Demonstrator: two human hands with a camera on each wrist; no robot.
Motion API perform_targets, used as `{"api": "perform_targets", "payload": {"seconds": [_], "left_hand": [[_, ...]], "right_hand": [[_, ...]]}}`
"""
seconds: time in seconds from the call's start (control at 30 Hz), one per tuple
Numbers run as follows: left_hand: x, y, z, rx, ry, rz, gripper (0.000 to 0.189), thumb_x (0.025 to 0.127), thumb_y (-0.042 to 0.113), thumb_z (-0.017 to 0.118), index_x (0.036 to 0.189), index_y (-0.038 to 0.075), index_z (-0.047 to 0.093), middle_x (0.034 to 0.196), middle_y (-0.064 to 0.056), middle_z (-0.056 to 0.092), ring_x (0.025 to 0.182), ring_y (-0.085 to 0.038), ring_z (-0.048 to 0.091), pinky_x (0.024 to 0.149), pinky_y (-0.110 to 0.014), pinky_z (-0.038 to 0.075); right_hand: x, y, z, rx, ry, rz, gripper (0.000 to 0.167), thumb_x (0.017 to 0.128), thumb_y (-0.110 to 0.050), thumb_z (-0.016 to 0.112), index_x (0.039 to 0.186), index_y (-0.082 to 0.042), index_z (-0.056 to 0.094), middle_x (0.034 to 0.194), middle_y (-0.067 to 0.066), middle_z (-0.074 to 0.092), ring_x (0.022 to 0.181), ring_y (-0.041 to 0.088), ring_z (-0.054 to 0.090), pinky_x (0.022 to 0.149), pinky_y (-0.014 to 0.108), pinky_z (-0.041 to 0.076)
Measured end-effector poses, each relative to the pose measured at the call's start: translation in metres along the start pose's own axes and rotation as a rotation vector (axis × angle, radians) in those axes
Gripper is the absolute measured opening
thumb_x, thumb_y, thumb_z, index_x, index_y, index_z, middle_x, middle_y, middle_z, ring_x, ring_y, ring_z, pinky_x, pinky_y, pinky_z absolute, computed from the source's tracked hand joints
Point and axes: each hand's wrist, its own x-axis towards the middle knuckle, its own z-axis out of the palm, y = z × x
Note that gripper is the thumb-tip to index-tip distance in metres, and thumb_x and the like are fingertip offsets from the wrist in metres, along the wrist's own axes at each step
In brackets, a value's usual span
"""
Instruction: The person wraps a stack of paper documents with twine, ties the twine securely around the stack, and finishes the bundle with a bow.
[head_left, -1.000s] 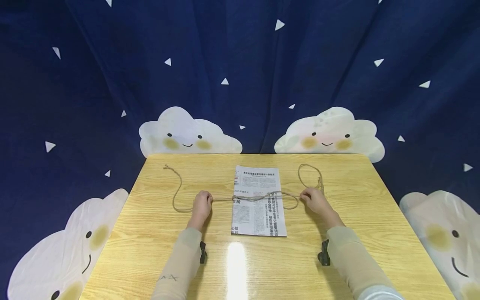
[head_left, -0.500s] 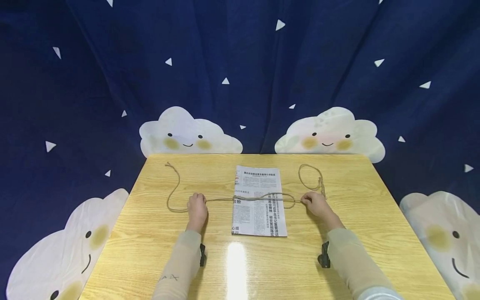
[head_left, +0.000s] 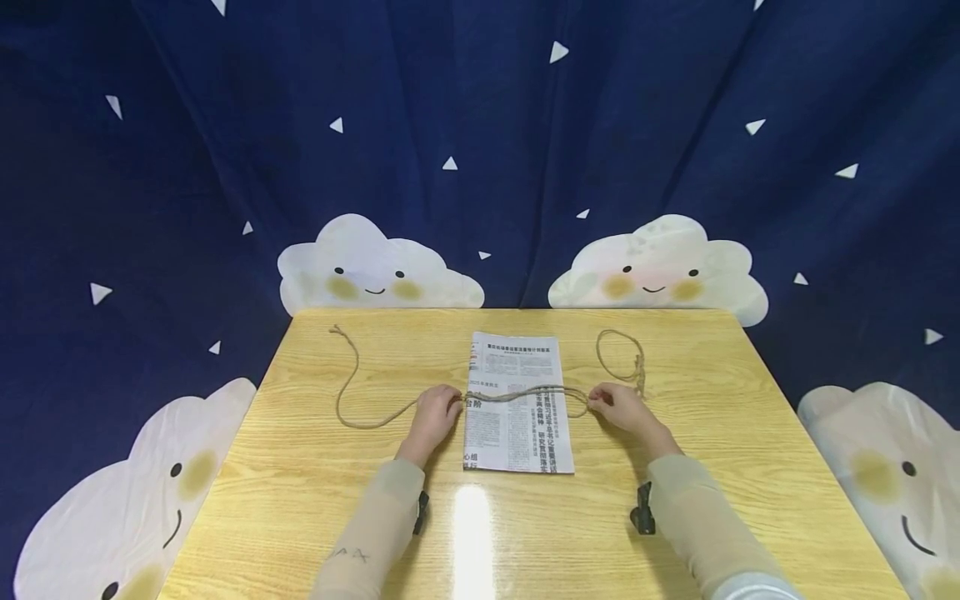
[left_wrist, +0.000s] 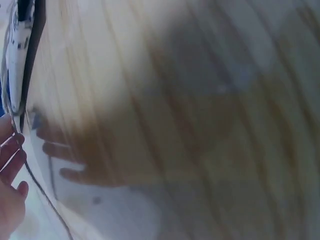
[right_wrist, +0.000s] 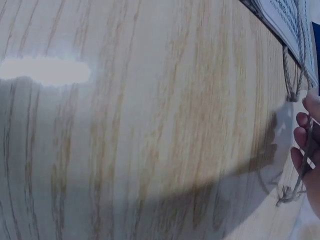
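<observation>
A folded newspaper [head_left: 497, 437] lies in the middle of the wooden table, with a doubled brown twine [head_left: 491, 397] running across it from side to side. My left hand [head_left: 433, 417] pinches the twine right at the paper's left edge; in the left wrist view the twine [left_wrist: 40, 184] trails down past its fingers. On the right, just off the paper, my right hand [head_left: 624, 408] holds the twine beside a small loop. The right wrist view has the twine [right_wrist: 306, 150] crossing that hand's curled fingers. Its fingertips are partly cut off by the frame edge.
One loose twine end curves over the table [head_left: 300, 467] at the left, and another length forms a loop behind my right hand. A dark blue curtain [head_left: 510, 167] with white clouds hangs beyond the table's far edge. Light glares off the near tabletop.
My left hand first slid left along the twine, then came right to the newspaper's edge. My right hand has shifted slightly left. The left twine tail has shifted a little; the newspaper stays put.
</observation>
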Motion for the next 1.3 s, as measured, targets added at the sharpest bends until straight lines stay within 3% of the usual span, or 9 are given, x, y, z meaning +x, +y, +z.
{"api": "perform_targets", "payload": {"seconds": [0.23, 0.53, 0.9, 1.3], "left_hand": [[0.004, 0.007, 0.005, 0.054, 0.013, 0.011, 0.010, 0.086, 0.015, 0.063, 0.088, 0.005, 0.066, 0.086, -0.005, 0.060, 0.086, -0.023, 0.056, 0.093, -0.041, 0.040], [-0.003, -0.006, -0.002, -0.011, 0.053, 0.008, 0.005, 0.084, 0.007, 0.063, 0.087, 0.003, 0.063, 0.089, -0.007, 0.061, 0.088, -0.024, 0.058, 0.083, -0.038, 0.048], [-0.009, -0.028, -0.017, -0.065, 0.069, -0.043, 0.006, 0.085, 0.004, 0.062, 0.083, -0.001, 0.061, 0.084, -0.007, 0.057, 0.079, -0.022, 0.054, 0.070, -0.034, 0.048], [-0.016, -0.044, -0.021, -0.059, 0.052, -0.154, 0.005, 0.087, 0.004, 0.059, 0.087, -0.001, 0.062, 0.090, -0.009, 0.056, 0.087, -0.024, 0.052, 0.074, -0.033, 0.049]], "right_hand": [[0.005, -0.004, 0.002, 0.006, 0.011, 0.024, 0.011, 0.090, -0.012, 0.058, 0.089, -0.002, 0.061, 0.075, 0.004, 0.056, 0.067, 0.015, 0.048, 0.058, 0.027, 0.043], [0.006, -0.005, -0.006, -0.010, 0.048, 0.039, 0.011, 0.092, -0.009, 0.053, 0.090, -0.001, 0.060, 0.081, 0.007, 0.058, 0.071, 0.018, 0.049, 0.060, 0.030, 0.043], [0.003, 0.000, -0.010, -0.003, 0.032, 0.061, 0.011, 0.091, -0.010, 0.054, 0.087, -0.001, 0.059, 0.077, 0.006, 0.055, 0.069, 0.017, 0.046, 0.058, 0.028, 0.041], [-0.003, 0.013, -0.009, -0.035, 0.026, 0.047, 0.012, 0.090, -0.009, 0.056, 0.087, 0.001, 0.061, 0.077, 0.006, 0.055, 0.070, 0.017, 0.049, 0.062, 0.029, 0.043]]}}
